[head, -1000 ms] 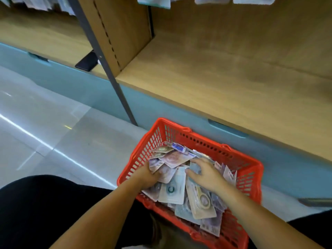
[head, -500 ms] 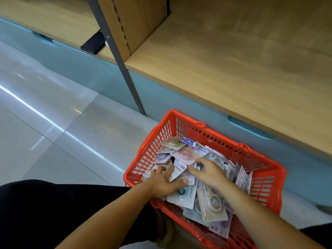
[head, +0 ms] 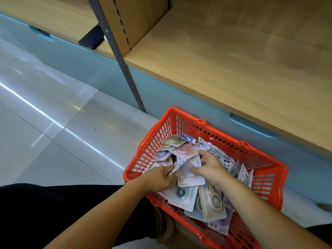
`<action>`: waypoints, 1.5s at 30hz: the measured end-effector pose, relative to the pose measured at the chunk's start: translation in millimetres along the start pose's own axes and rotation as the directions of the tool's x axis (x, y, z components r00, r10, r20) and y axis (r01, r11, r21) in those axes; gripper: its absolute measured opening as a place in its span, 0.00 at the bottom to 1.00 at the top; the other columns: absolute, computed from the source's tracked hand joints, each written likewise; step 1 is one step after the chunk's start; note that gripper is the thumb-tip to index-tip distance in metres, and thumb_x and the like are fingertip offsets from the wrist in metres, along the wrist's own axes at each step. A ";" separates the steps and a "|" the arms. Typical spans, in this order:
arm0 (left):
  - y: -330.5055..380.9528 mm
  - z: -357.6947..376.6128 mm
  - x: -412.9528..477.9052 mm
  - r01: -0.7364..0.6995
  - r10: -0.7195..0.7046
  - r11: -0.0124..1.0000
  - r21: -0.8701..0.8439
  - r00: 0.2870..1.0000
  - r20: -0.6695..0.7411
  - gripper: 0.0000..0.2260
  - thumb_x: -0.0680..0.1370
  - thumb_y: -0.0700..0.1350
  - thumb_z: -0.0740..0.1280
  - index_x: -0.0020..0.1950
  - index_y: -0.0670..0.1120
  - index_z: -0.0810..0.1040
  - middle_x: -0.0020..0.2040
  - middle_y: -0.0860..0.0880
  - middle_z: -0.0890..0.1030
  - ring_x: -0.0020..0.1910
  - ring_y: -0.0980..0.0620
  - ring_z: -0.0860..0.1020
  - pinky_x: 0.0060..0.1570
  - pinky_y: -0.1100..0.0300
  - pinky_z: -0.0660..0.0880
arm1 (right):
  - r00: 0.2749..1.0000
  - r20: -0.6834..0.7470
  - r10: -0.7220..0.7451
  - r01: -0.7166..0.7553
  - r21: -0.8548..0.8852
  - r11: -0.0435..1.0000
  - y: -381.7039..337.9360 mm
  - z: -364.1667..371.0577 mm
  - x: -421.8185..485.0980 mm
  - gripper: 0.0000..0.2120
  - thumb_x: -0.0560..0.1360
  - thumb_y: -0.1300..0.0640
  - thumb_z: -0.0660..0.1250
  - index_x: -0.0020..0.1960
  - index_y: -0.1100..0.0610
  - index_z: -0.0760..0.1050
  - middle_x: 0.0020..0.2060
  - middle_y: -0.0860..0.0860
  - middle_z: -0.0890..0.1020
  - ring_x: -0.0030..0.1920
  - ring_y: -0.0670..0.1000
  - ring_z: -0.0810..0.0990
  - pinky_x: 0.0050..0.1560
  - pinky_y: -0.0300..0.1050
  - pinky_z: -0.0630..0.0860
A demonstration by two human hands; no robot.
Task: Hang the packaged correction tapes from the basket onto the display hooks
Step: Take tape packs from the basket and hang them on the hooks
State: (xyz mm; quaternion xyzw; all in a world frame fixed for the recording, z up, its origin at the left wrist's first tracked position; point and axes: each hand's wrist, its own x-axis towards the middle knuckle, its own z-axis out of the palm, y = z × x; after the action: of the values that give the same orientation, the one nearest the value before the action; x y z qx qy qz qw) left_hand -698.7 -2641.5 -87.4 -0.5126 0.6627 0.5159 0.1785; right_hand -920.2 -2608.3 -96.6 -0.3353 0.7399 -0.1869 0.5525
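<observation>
Both your hands were down in the red basket point(head: 265, 159), which sat on the floor point(head: 53, 132) just in front of the wooden shelf point(head: 233, 60). Your right hand point(head: 211, 169) gripped a white pack point(head: 190, 177) of correction tape, thumb on its face and fingers curled over its top edge. Your left hand point(head: 160, 178) pinched the same pack at its left corner, fingers curled. The pack lay tilted on top of the heap of other packs point(head: 213, 203) filling the basket. A dark flat thing point(head: 91, 39) lay on the shelf, left of the grey post point(head: 122, 60).
</observation>
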 end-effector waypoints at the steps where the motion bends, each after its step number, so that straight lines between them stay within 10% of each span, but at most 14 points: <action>1: 4.2 -4.3 -3.3 -0.016 0.014 0.999 -0.051 0.999 -0.049 0.26 0.82 0.68 0.56 0.73 0.55 0.75 0.66 0.48 0.82 0.63 0.46 0.80 0.67 0.52 0.75 | 1.000 -0.007 0.005 -0.004 0.080 0.997 -0.3 -3.0 -2.9 0.35 0.70 0.68 0.79 0.73 0.54 0.71 0.58 0.54 0.81 0.57 0.55 0.81 0.49 0.45 0.79; 5: 13.1 -14.2 -11.6 -0.042 -0.008 0.967 -0.253 0.981 -0.192 0.16 0.84 0.60 0.61 0.62 0.52 0.80 0.54 0.50 0.86 0.51 0.50 0.85 0.56 0.49 0.83 | 1.000 -0.003 -0.022 0.022 0.241 0.970 1.1 -12.8 -20.5 0.27 0.70 0.79 0.71 0.53 0.48 0.77 0.49 0.48 0.85 0.51 0.54 0.84 0.57 0.52 0.80; 18: 41.5 -17.0 -28.1 -0.197 0.097 0.644 -0.739 0.980 -0.176 0.17 0.79 0.30 0.67 0.66 0.42 0.80 0.61 0.42 0.85 0.62 0.39 0.83 0.69 0.38 0.75 | 0.980 -0.071 -0.188 0.200 0.300 0.933 10.6 -39.4 -75.4 0.34 0.70 0.77 0.69 0.65 0.44 0.76 0.58 0.48 0.86 0.57 0.49 0.85 0.60 0.55 0.81; 25: 102.0 -17.0 -62.1 -0.404 0.213 0.583 -0.705 0.913 -0.347 0.17 0.77 0.53 0.75 0.54 0.39 0.82 0.55 0.39 0.86 0.59 0.33 0.83 0.63 0.34 0.75 | 0.899 -0.248 -0.360 0.436 0.439 0.786 -33.3 -84.6 -123.4 0.32 0.75 0.78 0.67 0.71 0.52 0.73 0.61 0.53 0.85 0.60 0.55 0.85 0.60 0.60 0.81; 28: 131.4 -16.4 -79.2 -0.510 0.271 0.576 -0.639 0.856 -0.440 0.09 0.80 0.51 0.73 0.46 0.47 0.81 0.51 0.46 0.87 0.52 0.48 0.85 0.50 0.54 0.80 | 0.861 -0.258 -0.439 0.509 0.462 0.726 -59.1 -90.7 -150.7 0.26 0.78 0.70 0.70 0.70 0.50 0.74 0.60 0.52 0.86 0.59 0.55 0.85 0.54 0.58 0.83; 34: 176.8 -27.0 -114.6 -0.662 0.304 0.497 -0.561 0.738 -0.603 0.18 0.75 0.51 0.73 0.62 0.46 0.76 0.49 0.47 0.85 0.48 0.54 0.85 0.45 0.64 0.80 | 0.818 -0.374 -0.436 0.574 0.582 0.576 -80.5 -100.5 -184.5 0.17 0.82 0.57 0.66 0.70 0.48 0.76 0.63 0.52 0.84 0.65 0.60 0.82 0.68 0.69 0.73; 39: 208.6 -21.1 -134.5 -0.642 0.364 0.469 -0.606 0.766 -0.530 0.20 0.74 0.56 0.74 0.62 0.48 0.81 0.55 0.47 0.87 0.55 0.47 0.86 0.58 0.44 0.83 | 0.798 -0.271 -0.538 0.595 0.497 0.631 -84.8 -108.9 -209.9 0.31 0.73 0.71 0.75 0.71 0.54 0.70 0.59 0.52 0.86 0.59 0.54 0.86 0.52 0.45 0.83; 45: 232.3 -44.3 -137.0 -0.432 0.454 0.273 -0.860 0.846 -0.281 0.15 0.78 0.42 0.65 0.62 0.41 0.83 0.61 0.37 0.84 0.58 0.38 0.84 0.60 0.44 0.80 | 0.790 -0.375 -0.486 0.608 0.588 0.533 -73.3 -157.3 -219.5 0.35 0.66 0.65 0.78 0.71 0.59 0.72 0.62 0.62 0.83 0.62 0.65 0.83 0.57 0.60 0.82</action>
State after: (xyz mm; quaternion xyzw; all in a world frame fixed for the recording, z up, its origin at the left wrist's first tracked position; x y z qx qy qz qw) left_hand -830.2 -2625.5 151.7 -0.3153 0.3926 0.8212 -0.2685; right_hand -1011.2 -2520.5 153.0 -0.3061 0.5168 -0.6357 0.4849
